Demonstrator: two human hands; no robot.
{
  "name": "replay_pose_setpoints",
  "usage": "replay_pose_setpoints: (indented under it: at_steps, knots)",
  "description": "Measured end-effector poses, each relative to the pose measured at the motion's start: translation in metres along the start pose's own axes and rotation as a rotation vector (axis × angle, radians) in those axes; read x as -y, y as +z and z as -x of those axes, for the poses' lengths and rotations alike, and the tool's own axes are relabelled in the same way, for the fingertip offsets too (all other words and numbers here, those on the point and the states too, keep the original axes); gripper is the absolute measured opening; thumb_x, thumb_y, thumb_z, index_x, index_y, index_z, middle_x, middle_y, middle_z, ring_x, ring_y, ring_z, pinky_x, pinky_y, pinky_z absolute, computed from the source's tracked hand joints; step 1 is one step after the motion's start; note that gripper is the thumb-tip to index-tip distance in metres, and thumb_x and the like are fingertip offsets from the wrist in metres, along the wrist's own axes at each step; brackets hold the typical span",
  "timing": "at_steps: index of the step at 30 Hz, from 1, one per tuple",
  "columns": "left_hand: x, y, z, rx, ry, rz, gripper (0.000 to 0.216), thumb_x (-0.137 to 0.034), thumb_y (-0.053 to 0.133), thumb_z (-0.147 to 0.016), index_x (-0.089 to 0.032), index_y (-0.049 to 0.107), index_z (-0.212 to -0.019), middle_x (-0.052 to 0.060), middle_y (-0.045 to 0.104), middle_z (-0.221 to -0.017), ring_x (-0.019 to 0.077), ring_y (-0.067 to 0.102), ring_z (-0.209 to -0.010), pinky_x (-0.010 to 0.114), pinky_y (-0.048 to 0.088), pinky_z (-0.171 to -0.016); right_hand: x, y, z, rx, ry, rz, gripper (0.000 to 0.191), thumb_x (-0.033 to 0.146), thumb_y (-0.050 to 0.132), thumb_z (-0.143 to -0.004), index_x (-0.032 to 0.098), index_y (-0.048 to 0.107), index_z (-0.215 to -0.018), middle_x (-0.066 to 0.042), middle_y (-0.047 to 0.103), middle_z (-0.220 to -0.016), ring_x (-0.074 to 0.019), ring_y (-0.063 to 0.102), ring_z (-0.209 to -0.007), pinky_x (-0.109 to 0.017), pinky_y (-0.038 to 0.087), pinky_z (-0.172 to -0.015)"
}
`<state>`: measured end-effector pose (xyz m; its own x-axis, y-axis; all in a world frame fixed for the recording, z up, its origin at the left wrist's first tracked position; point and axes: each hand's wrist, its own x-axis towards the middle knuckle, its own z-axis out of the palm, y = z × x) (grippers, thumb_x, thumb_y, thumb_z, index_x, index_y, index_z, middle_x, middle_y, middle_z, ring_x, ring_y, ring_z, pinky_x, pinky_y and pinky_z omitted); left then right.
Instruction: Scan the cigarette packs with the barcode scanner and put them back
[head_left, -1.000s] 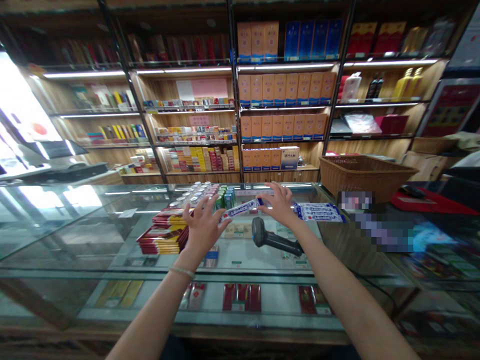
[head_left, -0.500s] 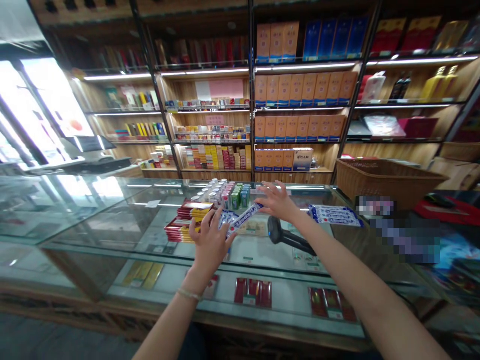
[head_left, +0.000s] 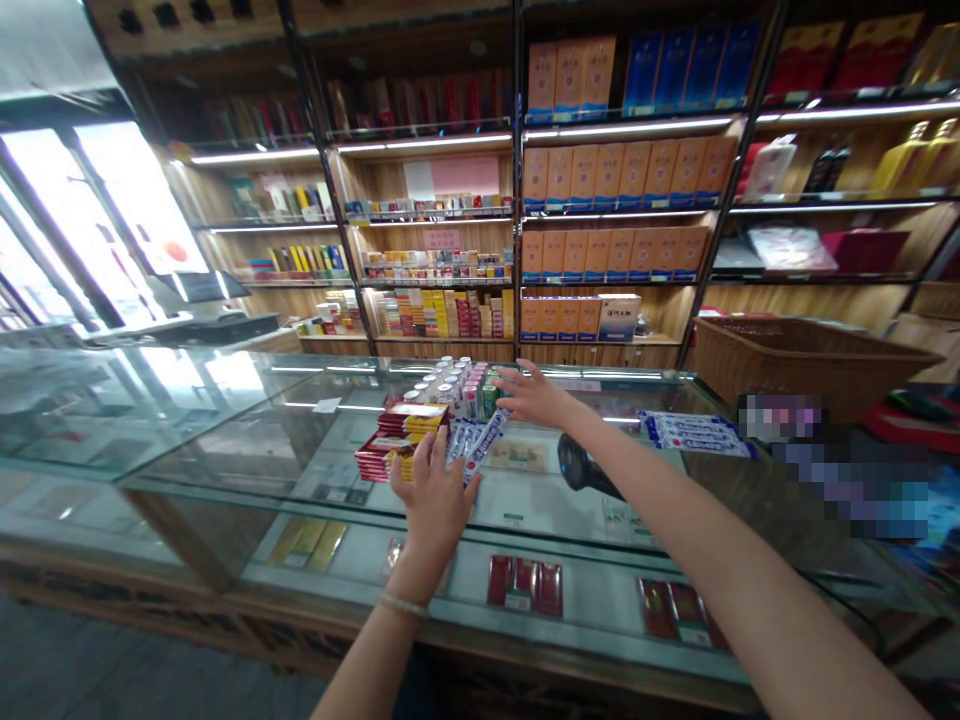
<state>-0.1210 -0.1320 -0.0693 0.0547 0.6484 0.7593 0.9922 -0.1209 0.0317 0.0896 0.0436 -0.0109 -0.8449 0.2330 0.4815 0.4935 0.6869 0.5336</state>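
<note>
A long blue-and-white carton [head_left: 484, 442] lies on the glass counter [head_left: 225, 440], beside a second one just like it. My left hand [head_left: 435, 495] rests on the near ends of these cartons with its fingers spread. My right hand [head_left: 531, 396] reaches over the far end of the carton, fingers apart, touching its tip. A stack of red-and-gold cartons [head_left: 397, 440] sits just left of my left hand. Behind them stand several small cans and green packs [head_left: 461, 385].
A black barcode scanner [head_left: 589, 470] lies under my right forearm. Another blue-and-white carton [head_left: 697, 433] lies at the right, near a wicker basket [head_left: 802, 365]. Shelves of boxed goods [head_left: 600, 180] fill the back wall. A till screen [head_left: 199, 290] stands at the left.
The blue-and-white carton has gone from held up between both hands to lying on the counter beside the red stack. Both hands moved left with it, and the view swung left.
</note>
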Motion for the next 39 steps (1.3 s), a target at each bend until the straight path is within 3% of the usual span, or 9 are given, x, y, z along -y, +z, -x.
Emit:
replay_pose_setpoints:
  at_steps: [9, 18, 26, 39]
  knots:
    - [0.008, 0.012, 0.006, 0.019, -0.029, -0.022, 0.016, -0.034, 0.070, -0.086, -0.023, 0.076, -0.096, 0.013, 0.052, -0.155, 0.0388, 0.042, -0.144, 0.069, 0.008, -0.120, 0.011, 0.028, -0.018, 0.076, -0.150, -0.027, 0.016, 0.026, 0.074, -0.083, 0.026, 0.074, -0.099, -0.005, 0.063, -0.143, -0.0258, 0.044, -0.144, -0.053, 0.020, -0.126]
    - [0.009, 0.011, 0.002, 0.047, -0.079, -0.060, 0.015, -0.034, 0.072, -0.085, -0.022, 0.077, -0.093, 0.014, 0.053, -0.155, 0.0391, 0.042, -0.144, 0.069, 0.013, -0.120, 0.018, 0.044, -0.029, 0.100, -0.153, 0.030, 0.019, 0.030, 0.075, -0.085, 0.025, 0.073, -0.103, -0.006, 0.063, -0.144, -0.0273, 0.046, -0.143, -0.056, 0.020, -0.126]
    - [0.009, 0.004, 0.003, 0.051, -0.067, 0.009, 0.022, -0.034, 0.064, -0.090, -0.023, 0.077, -0.104, 0.016, 0.049, -0.158, 0.0407, 0.040, -0.145, 0.070, 0.010, -0.120, 0.022, 0.056, -0.039, 0.036, -0.163, -0.002, 0.011, 0.026, 0.070, -0.089, 0.027, 0.074, -0.099, -0.004, 0.064, -0.143, -0.0249, 0.048, -0.142, -0.054, 0.021, -0.126]
    - [0.017, 0.019, 0.007, 0.036, -0.083, 0.012, 0.027, -0.035, 0.064, -0.089, -0.023, 0.076, -0.110, 0.016, 0.046, -0.159, 0.0424, 0.038, -0.147, 0.071, 0.009, -0.120, 0.031, 0.071, -0.044, 0.068, -0.152, -0.022, 0.017, 0.023, 0.065, -0.094, 0.030, 0.075, -0.105, -0.002, 0.061, -0.147, -0.0228, 0.048, -0.142, -0.053, 0.028, -0.123]
